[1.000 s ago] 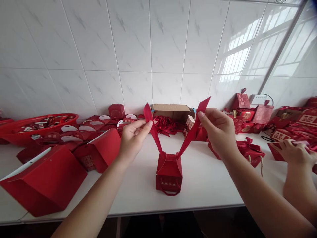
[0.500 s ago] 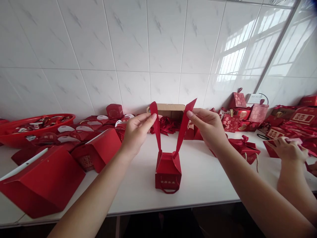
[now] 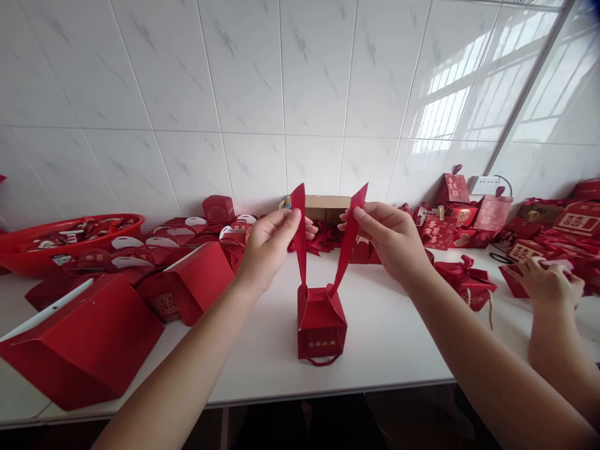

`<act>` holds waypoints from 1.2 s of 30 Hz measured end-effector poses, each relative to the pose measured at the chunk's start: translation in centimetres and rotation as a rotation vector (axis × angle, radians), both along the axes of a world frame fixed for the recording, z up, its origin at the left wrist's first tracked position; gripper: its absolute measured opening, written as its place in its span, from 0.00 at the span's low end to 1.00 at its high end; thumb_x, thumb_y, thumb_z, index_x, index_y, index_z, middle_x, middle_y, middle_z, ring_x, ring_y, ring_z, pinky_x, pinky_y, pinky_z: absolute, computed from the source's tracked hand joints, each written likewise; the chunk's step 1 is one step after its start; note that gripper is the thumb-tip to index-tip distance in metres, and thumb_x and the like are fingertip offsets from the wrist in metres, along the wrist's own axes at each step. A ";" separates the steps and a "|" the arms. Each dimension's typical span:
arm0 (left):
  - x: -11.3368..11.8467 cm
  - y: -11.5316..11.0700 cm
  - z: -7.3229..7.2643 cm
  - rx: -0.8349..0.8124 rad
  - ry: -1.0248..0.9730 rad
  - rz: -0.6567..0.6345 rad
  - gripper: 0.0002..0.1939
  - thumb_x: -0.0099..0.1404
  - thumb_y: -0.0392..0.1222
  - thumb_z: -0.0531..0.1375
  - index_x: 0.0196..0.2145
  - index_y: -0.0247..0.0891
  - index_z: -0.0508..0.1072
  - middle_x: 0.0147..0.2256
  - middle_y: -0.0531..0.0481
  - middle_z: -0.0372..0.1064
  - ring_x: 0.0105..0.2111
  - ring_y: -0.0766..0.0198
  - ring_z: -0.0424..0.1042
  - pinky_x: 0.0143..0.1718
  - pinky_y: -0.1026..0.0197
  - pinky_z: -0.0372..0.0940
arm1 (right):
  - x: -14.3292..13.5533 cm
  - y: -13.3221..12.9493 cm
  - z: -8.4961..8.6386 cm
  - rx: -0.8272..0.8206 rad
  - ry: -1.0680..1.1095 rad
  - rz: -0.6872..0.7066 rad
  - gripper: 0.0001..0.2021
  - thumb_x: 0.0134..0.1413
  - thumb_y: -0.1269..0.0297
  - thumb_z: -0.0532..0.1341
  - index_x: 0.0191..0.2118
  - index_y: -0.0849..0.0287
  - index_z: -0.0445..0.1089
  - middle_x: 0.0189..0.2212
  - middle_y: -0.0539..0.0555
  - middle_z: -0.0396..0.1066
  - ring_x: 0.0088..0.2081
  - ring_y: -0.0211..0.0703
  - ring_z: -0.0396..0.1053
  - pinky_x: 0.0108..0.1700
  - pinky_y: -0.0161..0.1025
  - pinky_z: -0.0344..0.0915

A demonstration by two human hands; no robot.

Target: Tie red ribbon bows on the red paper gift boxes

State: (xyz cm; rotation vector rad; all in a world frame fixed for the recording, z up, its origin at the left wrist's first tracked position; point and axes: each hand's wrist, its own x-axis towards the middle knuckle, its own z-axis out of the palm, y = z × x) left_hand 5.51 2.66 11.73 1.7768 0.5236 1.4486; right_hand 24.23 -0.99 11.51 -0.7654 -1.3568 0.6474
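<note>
A small red gift box point(image 3: 321, 325) with gold lettering and a rope handle stands upright on the white table point(image 3: 257, 350). A red ribbon point(image 3: 347, 240) comes out of its top, with two ends raised in a V. My left hand point(image 3: 274, 240) pinches the left end between thumb and fingers. The right end is pinched by my right hand point(image 3: 389, 234), level with the left. Both ribbon tips stick up above my fingers, and the box itself is touched by neither hand.
Large red boxes point(image 3: 89, 340) and a red basin point(image 3: 28, 250) of wrapped items stand left. Behind are a cardboard box point(image 3: 323, 202) and loose red ribbons point(image 3: 321, 240). At right, another person's hand point(image 3: 550, 281) rests on a red box near piled gift boxes point(image 3: 576, 222).
My left hand has moved slightly right, and the left ribbon tip now points up straighter. My right hand is almost unmoved; the ribbon ends are a little closer together.
</note>
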 end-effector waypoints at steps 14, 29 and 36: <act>0.5 0.1 -0.5 -0.130 0.299 -0.115 0.07 0.57 0.39 0.60 0.36 0.38 0.70 0.25 0.53 0.66 0.25 0.67 0.66 0.30 0.62 0.62 | -0.9 0.1 -1.5 0.085 -0.336 0.122 0.10 0.57 0.62 0.58 0.39 0.57 0.75 0.28 0.51 0.71 0.25 0.32 0.62 0.25 0.32 0.62; -0.2 1.1 -1.2 -0.367 0.029 -0.409 0.09 0.60 0.43 0.58 0.36 0.36 0.72 0.28 0.49 0.71 0.32 0.61 0.73 0.42 0.56 0.65 | 0.0 1.4 -2.8 0.627 -0.833 -0.323 0.14 0.59 0.72 0.54 0.43 0.51 0.75 0.37 0.55 0.73 0.42 0.47 0.65 0.44 0.48 0.66; -1.4 1.2 -2.9 0.393 0.338 0.469 0.10 0.59 0.45 0.59 0.38 0.41 0.73 0.24 0.54 0.65 0.26 0.66 0.64 0.30 0.64 0.59 | 1.1 -0.1 -5.2 0.282 -0.444 -0.429 0.09 0.58 0.64 0.55 0.37 0.57 0.73 0.35 0.55 0.71 0.36 0.43 0.68 0.33 0.38 0.64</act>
